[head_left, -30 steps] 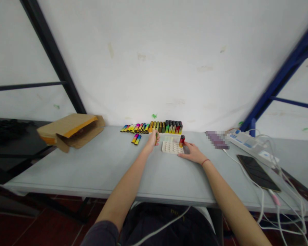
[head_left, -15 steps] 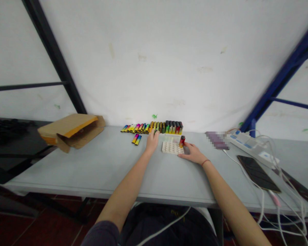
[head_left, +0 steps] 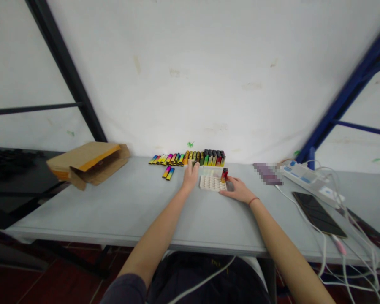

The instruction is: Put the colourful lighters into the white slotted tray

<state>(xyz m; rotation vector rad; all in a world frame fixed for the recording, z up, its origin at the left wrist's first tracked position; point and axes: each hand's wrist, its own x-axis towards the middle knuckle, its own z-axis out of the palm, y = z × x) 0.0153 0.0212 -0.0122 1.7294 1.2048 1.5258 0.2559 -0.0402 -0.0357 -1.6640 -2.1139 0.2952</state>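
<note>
My left hand (head_left: 190, 176) is closed around a small dark-topped lighter (head_left: 194, 162), mostly hidden by the fingers, just in front of the standing lighters. My right hand (head_left: 240, 191) grips the right end of a white tray (head_left: 211, 183) with rows of holes, thumb at the near edge and fingers behind. One red and yellow lighter (head_left: 224, 175) stands upright in the tray's right part, close to my right fingertips. Behind the tray, black-topped lighters (head_left: 214, 158) stand in a block, beside yellow-topped ones (head_left: 190, 155).
Many colourful lighters (head_left: 166, 159) lie along the wall, with two more (head_left: 168, 173) nearer me. An open cardboard box (head_left: 85, 157) sits at the left. On the right are a phone (head_left: 318, 214), a power strip (head_left: 313, 182), cables and a partly blurred flat object (head_left: 268, 173).
My left hand has shifted slightly right and towards me, with the small lighter between its fingers. My right hand and the tray look unmoved.
</note>
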